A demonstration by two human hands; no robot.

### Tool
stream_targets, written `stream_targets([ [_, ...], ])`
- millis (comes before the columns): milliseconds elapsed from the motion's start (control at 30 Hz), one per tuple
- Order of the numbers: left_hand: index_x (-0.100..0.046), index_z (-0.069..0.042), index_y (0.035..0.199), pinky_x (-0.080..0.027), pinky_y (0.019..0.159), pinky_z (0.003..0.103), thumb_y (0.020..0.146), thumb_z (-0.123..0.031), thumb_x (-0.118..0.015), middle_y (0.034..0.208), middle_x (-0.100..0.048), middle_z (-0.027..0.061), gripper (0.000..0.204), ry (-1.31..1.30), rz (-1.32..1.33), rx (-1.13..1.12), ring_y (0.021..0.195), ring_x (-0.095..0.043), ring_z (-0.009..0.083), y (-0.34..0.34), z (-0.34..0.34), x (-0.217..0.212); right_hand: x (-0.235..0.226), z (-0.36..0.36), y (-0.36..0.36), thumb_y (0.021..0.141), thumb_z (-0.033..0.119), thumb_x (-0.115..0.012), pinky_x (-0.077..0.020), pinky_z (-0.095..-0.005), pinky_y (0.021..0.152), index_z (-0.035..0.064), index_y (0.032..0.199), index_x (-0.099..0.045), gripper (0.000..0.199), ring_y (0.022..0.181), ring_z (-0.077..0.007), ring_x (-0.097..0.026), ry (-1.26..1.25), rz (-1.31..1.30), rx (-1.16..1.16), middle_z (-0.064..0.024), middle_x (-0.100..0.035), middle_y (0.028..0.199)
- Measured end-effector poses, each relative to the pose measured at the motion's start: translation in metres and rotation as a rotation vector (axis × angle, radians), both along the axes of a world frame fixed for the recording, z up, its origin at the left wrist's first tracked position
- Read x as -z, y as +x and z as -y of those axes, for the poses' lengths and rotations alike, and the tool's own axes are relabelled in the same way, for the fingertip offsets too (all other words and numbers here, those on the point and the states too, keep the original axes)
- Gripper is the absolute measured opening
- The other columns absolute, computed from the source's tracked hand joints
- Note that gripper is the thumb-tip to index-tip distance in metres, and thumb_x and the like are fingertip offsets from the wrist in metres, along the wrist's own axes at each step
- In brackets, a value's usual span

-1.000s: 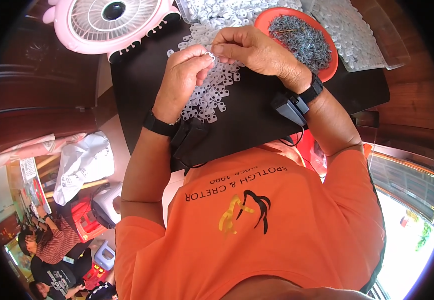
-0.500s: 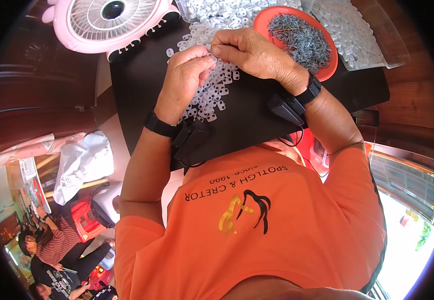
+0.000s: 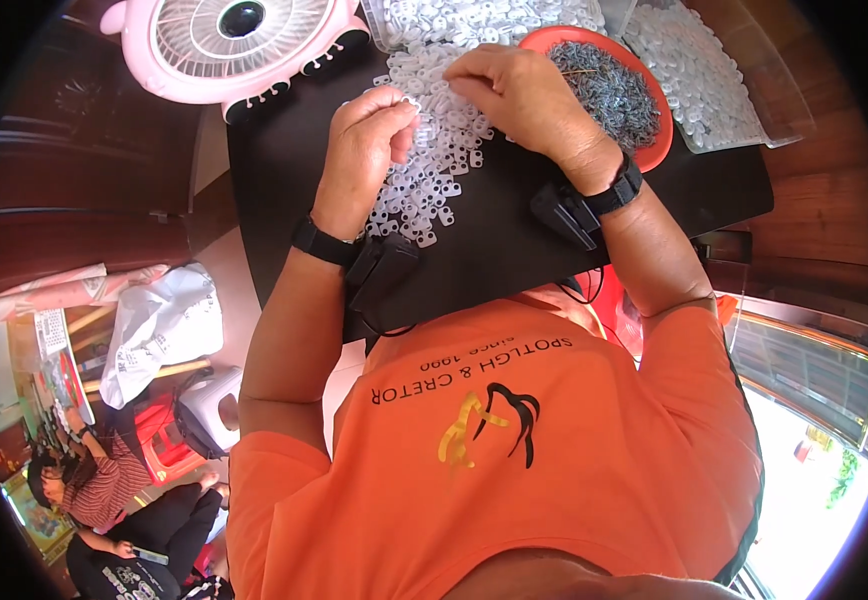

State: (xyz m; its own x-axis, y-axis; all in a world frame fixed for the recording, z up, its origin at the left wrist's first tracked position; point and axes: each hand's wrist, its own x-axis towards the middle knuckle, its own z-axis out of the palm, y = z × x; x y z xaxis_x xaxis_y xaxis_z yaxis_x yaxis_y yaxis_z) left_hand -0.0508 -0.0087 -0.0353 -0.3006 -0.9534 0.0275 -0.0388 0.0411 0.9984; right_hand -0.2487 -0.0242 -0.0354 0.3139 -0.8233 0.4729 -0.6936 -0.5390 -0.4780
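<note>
My left hand (image 3: 366,145) is closed in a pinch on a small white plastic tab (image 3: 412,104) over the pile's left side. Most of that tab is covered by thumb and forefinger. My right hand (image 3: 534,105) hovers above the pile with its forefinger and thumb slightly apart, and nothing shows between them. Beneath both hands a loose pile of white plastic tabs (image 3: 424,195), each with a dark-looking hole, spreads over the black table (image 3: 484,235). Beside my right hand sits an orange-red plate (image 3: 665,130) heaped with small grey metal pieces (image 3: 609,100).
A clear bin (image 3: 754,110) of white pieces stands at the far right, and another container of white tabs (image 3: 484,22) at the back. A pink fan (image 3: 241,88) stands at the far left. Black devices (image 3: 566,215) hang at my wrists. Two people (image 3: 104,490) sit at lower left.
My right hand has drawn away from my left, moving right, and its fingers have parted. My left hand has shifted slightly left, keeping its pinch.
</note>
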Motion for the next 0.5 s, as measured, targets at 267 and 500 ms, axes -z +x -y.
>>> stream_targets([
  [267, -0.056, -0.001, 0.071, -0.035, 0.049, 0.022, 0.084, -0.017, -0.052, 0.059, -0.050, 0.0011, 0.021, -0.005, -0.059, -0.028, 0.052, -0.044, 0.0085, 0.002, 0.002, 0.002, -0.002, -0.001, 0.002, 0.081, 0.012, -0.061, -0.0492, -0.0329, 0.068, 0.0059, 0.090, -0.066, 0.012, 0.078, -0.0258, -0.063, -0.040, -0.066, -0.065, -0.0081, -0.064, 0.085],
  [500, -0.056, -0.002, 0.071, -0.034, 0.049, 0.022, 0.084, -0.017, -0.053, 0.059, -0.051, 0.0012, 0.021, -0.011, -0.080, -0.049, 0.051, -0.045, 0.0082, 0.002, 0.002, 0.002, -0.004, -0.013, 0.011, 0.077, 0.014, -0.065, -0.0481, -0.0355, 0.067, 0.0048, 0.088, -0.065, 0.014, 0.077, -0.0273, -0.061, 0.099, -0.117, -0.335, -0.0092, -0.061, 0.083],
])
